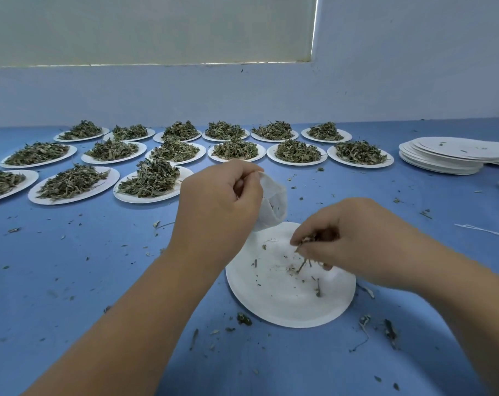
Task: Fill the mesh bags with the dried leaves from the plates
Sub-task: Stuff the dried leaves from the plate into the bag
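Beyond the near paper plate (285, 307), to its left, I count 15 plates (111, 180) heaped with dried leaves (71, 181). My left hand (217, 201) grips a white mesh bag (274, 201) above its far rim. My right hand (356, 241) pinches leaf scraps (307, 241) over it. Stacked empty plates (442, 155) sit far right.

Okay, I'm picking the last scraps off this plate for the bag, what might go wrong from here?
1. The right hand pinches a few dried stems over the near plate; some may drop onto the blue cloth, already littered with crumbs.
2. The left hand holds the mesh bag by its edge, and its mouth looks narrow, so scraps could miss it.
3. The left hand sits close to a full plate; a careless move might knock it.
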Action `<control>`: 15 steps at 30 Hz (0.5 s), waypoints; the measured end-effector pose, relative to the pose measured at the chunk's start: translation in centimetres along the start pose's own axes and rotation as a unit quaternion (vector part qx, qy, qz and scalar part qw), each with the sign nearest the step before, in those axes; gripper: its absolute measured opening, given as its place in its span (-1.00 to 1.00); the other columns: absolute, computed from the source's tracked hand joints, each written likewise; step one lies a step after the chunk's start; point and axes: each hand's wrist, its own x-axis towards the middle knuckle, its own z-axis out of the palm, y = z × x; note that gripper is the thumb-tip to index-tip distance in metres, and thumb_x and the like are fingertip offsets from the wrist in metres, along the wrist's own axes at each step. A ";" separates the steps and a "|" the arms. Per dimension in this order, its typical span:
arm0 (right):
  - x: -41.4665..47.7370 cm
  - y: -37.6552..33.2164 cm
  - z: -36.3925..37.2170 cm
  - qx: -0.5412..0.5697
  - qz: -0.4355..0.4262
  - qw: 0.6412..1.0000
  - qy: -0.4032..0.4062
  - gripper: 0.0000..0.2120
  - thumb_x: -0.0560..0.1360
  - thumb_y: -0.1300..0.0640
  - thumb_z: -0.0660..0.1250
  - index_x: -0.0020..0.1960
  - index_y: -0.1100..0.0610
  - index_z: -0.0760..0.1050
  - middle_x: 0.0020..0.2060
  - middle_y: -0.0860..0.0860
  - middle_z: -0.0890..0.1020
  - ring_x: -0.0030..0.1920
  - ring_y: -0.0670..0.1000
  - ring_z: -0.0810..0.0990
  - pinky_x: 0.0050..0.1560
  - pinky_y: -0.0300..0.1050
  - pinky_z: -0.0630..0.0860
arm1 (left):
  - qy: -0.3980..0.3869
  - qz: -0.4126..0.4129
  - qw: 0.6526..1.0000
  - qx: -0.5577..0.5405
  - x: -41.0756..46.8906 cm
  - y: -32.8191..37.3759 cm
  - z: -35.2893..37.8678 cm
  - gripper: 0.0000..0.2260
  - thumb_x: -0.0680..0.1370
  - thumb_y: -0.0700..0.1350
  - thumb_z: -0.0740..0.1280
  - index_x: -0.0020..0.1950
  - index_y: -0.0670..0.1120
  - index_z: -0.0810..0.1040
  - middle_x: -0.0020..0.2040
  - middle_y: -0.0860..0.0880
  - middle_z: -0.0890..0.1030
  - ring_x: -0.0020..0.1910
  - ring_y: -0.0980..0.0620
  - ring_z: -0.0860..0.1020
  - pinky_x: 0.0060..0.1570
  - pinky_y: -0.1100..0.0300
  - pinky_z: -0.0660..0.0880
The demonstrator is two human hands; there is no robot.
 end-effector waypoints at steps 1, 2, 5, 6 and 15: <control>0.0 0.0 -0.6 0.029 -0.005 1.000 0.006 -0.91 0.41 0.06 0.43 -0.17 -0.13 0.65 -0.41 -0.22 0.64 -0.40 -0.25 0.59 -0.35 -0.46 0.44 | -0.005 0.000 1.000 0.003 0.0 0.0 0.0 -0.86 0.52 -0.22 0.33 -0.10 -0.07 0.68 -0.50 0.19 0.41 -0.44 0.27 0.42 -0.40 0.48 0.30; -0.1 0.0 -1.1 0.056 -0.013 0.998 0.014 -0.91 0.40 0.07 0.44 -0.18 -0.13 0.65 -0.40 -0.17 0.65 -0.39 -0.21 0.61 -0.33 -0.43 0.47 | -0.008 -0.001 1.000 0.006 0.0 0.1 0.1 -0.87 0.52 -0.21 0.33 -0.10 -0.07 0.68 -0.50 0.20 0.41 -0.44 0.29 0.42 -0.40 0.50 0.30; -0.4 -0.1 -2.1 0.149 -0.039 0.987 0.048 -0.90 0.36 0.08 0.46 -0.18 -0.11 0.66 -0.36 -0.08 0.68 -0.36 -0.12 0.64 -0.21 -0.38 0.52 | -0.023 -0.012 1.000 0.011 -0.1 0.1 0.3 -0.87 0.51 -0.17 0.34 -0.10 -0.03 0.69 -0.50 0.21 0.45 -0.42 0.30 0.44 -0.39 0.52 0.31; -0.5 -0.2 -2.1 0.172 -0.047 0.982 0.058 -0.90 0.35 0.07 0.46 -0.17 -0.12 0.66 -0.35 -0.06 0.68 -0.36 -0.09 0.65 -0.19 -0.36 0.53 | -0.030 -0.018 0.999 0.010 -0.2 0.1 0.4 -0.87 0.51 -0.16 0.34 -0.11 -0.02 0.69 -0.50 0.21 0.46 -0.42 0.30 0.45 -0.39 0.51 0.31; -0.3 -0.9 -0.2 0.142 -0.077 0.974 0.157 -0.83 0.35 0.08 0.46 -0.14 -0.18 0.63 -0.33 -0.15 0.64 -0.38 -0.14 0.61 -0.27 -0.38 0.50 | -0.070 -0.039 0.996 -0.025 -0.6 0.7 0.8 -0.86 0.50 -0.17 0.35 -0.15 0.01 0.68 -0.47 0.19 0.50 -0.49 0.25 0.43 -0.47 0.48 0.29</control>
